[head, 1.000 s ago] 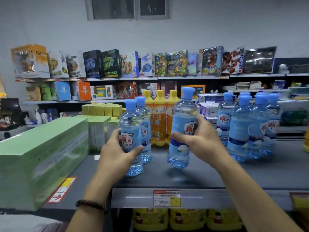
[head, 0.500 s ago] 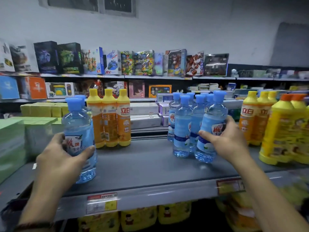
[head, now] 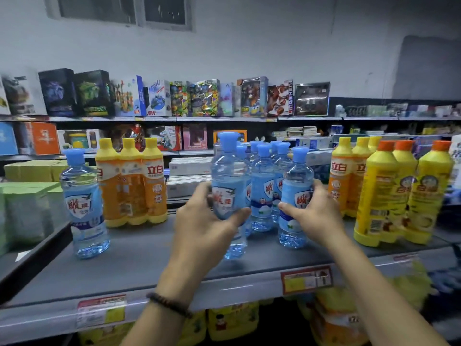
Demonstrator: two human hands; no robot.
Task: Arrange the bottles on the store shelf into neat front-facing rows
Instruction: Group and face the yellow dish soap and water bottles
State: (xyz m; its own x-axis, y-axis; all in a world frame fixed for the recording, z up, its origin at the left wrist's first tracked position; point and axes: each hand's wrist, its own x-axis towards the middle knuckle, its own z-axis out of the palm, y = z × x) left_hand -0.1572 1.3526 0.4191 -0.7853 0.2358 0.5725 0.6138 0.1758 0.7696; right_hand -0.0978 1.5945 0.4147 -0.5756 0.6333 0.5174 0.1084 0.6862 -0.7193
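On the grey shelf stand clear bottles with blue caps. My left hand grips one blue-capped bottle, held upright just left of the cluster, its label facing me. My right hand grips another blue-capped bottle at the cluster's front right, standing on the shelf. Several more blue-capped bottles stand close behind and between them. A lone blue-capped bottle stands far left near the shelf front.
Three orange bottles with yellow caps stand behind the lone bottle. Yellow and orange bottles crowd the right end. Green boxes sit at far left. Toy boxes fill the shelves behind. Price tags hang on the front rail.
My left hand has carried a bottle rightwards from the left side to the cluster. One bottle stays alone at left. The view has shifted right; my right hand keeps its bottle.
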